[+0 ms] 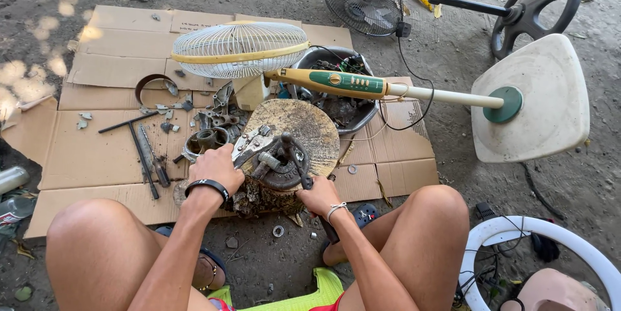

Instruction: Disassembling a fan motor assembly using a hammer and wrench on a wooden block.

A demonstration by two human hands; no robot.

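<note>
Your right hand (pixel 318 196) grips a dark tool handle (pixel 304 180); your left hand (pixel 218 167) closes on pliers (pixel 253 143) clamping the rusty metal part (pixel 279 163) on the wood stump (pixel 304 128). Beyond lies a toppled white fan (pixel 240 48).

A single view, taken from a camera worn on the person's head. It looks steeply down and forward over the person's own bare knees, close to the left hand (pixel 217 167) and right hand (pixel 319 196) at a wooden stump (pixel 304 127) (roughly centre frame). Farther ahead it takes in flattened cardboard (pixel 97 149) on dirt ground, with a fallen pedestal fan (pixel 349 82) lying beyond.
</note>
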